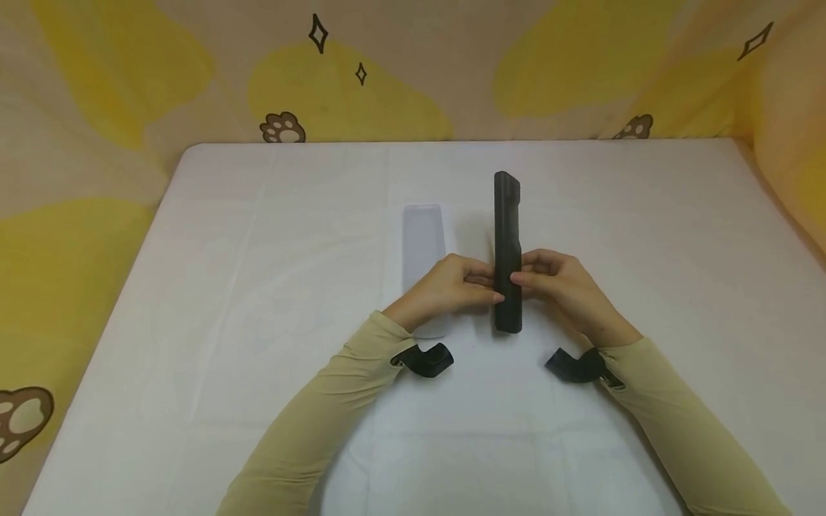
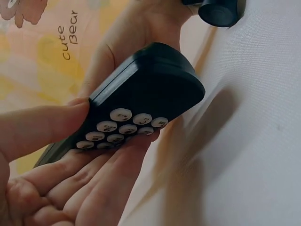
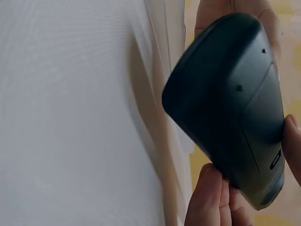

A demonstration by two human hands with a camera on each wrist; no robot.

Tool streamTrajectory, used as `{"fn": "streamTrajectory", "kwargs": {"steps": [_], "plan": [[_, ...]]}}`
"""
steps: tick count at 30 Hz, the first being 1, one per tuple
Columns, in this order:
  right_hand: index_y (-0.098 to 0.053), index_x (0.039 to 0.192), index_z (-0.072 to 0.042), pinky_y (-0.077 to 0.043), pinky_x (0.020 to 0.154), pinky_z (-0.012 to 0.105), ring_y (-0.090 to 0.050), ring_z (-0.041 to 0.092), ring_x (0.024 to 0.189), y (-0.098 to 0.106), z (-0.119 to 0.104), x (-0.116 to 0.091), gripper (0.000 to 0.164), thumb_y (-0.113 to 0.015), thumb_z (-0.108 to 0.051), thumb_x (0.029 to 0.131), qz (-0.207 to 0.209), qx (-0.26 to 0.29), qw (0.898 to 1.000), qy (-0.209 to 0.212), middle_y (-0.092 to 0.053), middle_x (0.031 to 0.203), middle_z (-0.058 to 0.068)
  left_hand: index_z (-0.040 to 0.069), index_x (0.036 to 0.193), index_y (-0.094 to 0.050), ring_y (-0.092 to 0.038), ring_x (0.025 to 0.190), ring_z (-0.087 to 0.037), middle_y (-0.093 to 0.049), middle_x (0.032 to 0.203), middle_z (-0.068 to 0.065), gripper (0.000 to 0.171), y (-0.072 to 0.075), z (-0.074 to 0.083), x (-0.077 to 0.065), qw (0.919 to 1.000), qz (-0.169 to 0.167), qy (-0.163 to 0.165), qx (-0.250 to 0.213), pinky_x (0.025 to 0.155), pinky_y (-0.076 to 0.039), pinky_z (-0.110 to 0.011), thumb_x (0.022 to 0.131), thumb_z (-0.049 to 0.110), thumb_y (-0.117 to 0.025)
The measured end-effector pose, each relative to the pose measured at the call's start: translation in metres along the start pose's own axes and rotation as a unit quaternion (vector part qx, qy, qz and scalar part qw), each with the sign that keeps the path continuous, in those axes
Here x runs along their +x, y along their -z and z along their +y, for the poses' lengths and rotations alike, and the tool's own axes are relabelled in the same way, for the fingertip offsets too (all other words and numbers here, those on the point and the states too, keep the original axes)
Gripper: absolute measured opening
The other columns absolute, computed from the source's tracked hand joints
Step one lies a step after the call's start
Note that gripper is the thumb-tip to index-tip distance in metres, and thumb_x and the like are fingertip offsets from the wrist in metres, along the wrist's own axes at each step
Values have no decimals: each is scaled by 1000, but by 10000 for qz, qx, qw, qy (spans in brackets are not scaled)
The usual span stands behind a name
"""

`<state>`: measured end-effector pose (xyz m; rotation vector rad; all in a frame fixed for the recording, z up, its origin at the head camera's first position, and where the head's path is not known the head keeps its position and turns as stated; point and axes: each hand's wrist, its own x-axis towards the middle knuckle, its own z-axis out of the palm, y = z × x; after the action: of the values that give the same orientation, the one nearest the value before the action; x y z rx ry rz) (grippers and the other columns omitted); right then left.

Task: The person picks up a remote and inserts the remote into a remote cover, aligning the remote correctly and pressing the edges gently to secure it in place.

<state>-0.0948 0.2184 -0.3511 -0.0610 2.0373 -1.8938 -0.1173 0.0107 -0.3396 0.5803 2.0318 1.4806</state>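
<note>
A black telephone handset (image 1: 508, 244) stands on its long side edge between both hands, over the white table. Rows of round white number keys (image 2: 128, 128) show on its left face in the left wrist view. My left hand (image 1: 452, 287) pinches it from the left, thumb on the upper edge and fingers against the keys. From the other side my right hand (image 1: 561, 287) grips it, thumb on the upper edge. Its smooth back (image 3: 225, 89), with a cover seam and small slot, shows in the right wrist view.
A pale, see-through rectangular tray (image 1: 423, 240) lies on the white table (image 1: 258, 322) left of the handset, partly hidden by the left hand and wrist. Black wrist cameras (image 1: 434, 360) hang at both sleeves. A yellow patterned curtain (image 1: 400, 72) borders the table's back and sides.
</note>
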Motion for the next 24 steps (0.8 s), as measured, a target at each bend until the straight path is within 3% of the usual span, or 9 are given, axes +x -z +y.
{"fn": "streamTrajectory", "kwargs": {"steps": [9,19,24], "plan": [[-52,117,16,-52,76,25,-65,14,83,-3,-2,0,42,-65,-12,89,157,-200,9993,-289,-67,96,2,0,107,-68,-65,89,-7,-71,99,-8,28,-3,1,1,9993,122,336,-98,76,-49,-18,84,16,-71],[-57,113,11,-50,75,23,-66,15,77,-3,-2,0,43,-69,-20,86,388,-914,9937,-527,-67,90,1,-3,95,-62,-68,67,-15,-69,80,-9,27,-6,0,2,9934,753,821,-285,63,-55,-24,79,12,-77],[-57,113,10,-50,73,22,-64,14,74,-1,-1,1,42,-70,-19,86,578,-1070,9909,-569,-67,87,0,-1,100,-63,-66,68,-11,-70,81,-7,30,-5,-2,3,9924,945,753,223,64,-52,-19,78,14,-78]]}}
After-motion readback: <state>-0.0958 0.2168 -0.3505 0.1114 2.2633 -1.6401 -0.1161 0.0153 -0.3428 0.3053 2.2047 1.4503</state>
